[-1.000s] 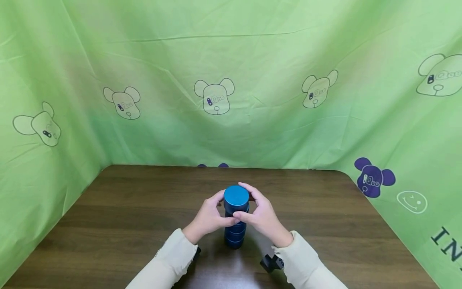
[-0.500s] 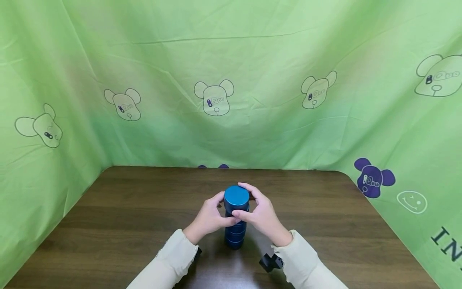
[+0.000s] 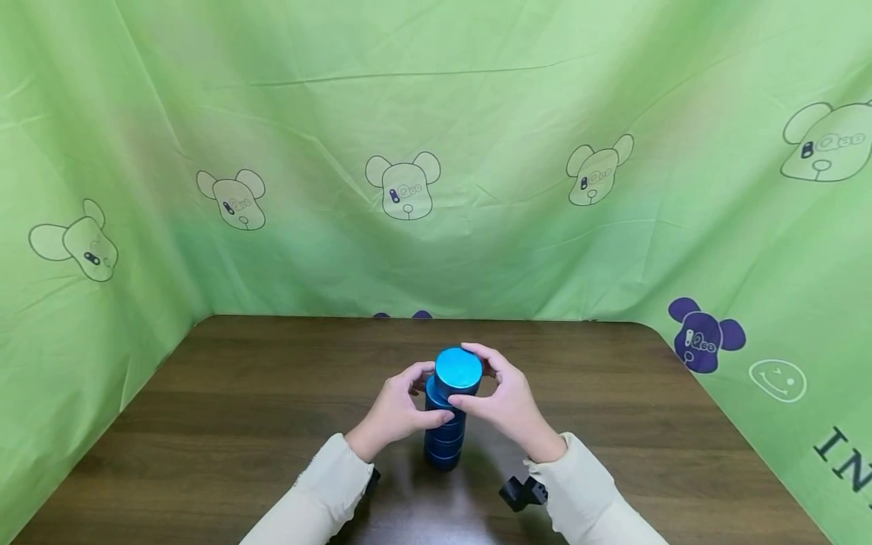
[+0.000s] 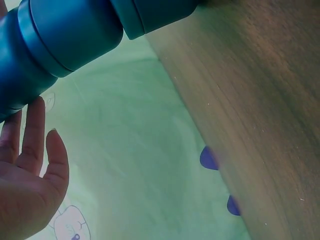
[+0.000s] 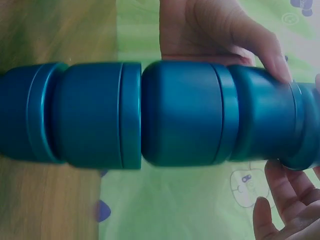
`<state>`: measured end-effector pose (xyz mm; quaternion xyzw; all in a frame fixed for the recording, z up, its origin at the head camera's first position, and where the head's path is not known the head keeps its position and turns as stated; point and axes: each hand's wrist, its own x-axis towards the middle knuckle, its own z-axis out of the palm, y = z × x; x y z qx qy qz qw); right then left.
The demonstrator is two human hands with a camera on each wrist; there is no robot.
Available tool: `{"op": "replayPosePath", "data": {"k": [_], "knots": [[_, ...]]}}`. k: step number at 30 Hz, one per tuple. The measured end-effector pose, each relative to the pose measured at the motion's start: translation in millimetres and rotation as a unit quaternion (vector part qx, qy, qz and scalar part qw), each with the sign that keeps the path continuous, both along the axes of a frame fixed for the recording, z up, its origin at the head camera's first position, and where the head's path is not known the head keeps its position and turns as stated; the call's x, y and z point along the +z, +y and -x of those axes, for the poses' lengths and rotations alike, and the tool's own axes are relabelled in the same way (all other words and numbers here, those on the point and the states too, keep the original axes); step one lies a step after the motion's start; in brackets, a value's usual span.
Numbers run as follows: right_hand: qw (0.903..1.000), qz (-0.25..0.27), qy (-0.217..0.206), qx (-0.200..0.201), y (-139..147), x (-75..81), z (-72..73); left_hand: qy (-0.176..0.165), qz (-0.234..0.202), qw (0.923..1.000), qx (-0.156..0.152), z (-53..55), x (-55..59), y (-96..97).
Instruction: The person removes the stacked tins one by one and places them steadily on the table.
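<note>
A stack of dark blue cylindrical jars (image 3: pixel 444 446), each with a lighter rim, stands upright on the table. My left hand (image 3: pixel 395 405) grips it near its upper end, thumb in front and fingers behind. My right hand (image 3: pixel 509 400) holds the topmost jar (image 3: pixel 459 369), which has a flat bright blue top and sits off to the right of the stack. In the left wrist view, fingertips (image 4: pixel 36 107) touch a jar. The right wrist view shows the stack sideways, with the left thumb (image 5: pixel 277 62) on an upper jar; the top jar is mostly cut off.
A brown wood-grain table (image 3: pixel 238 393) spreads around the stack. Behind and beside it hangs a green cloth (image 3: pixel 306 265) printed with bear faces. A small black device (image 3: pixel 523 493) sits at the right wrist.
The topmost jar, aligned with the stack earlier, has moved right in my right hand and uncovers part of the jar beneath. My left hand stays in place.
</note>
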<state>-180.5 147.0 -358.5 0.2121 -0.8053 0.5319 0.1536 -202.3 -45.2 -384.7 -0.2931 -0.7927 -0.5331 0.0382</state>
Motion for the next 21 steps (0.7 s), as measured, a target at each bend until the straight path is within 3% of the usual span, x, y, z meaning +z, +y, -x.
{"op": "replayPosePath", "data": {"k": [10,21], "knots": [[0.9996,-0.008,0.018,-0.020,17.2,-0.6,1.7,-0.015,0.011,0.9998,0.011,-1.4,0.3,-3.3],[0.9972,-0.030,-0.006,-0.068,46.8,3.7,-6.4,-0.029,0.012,0.9995,0.005,0.2,-0.6,-0.8]]}}
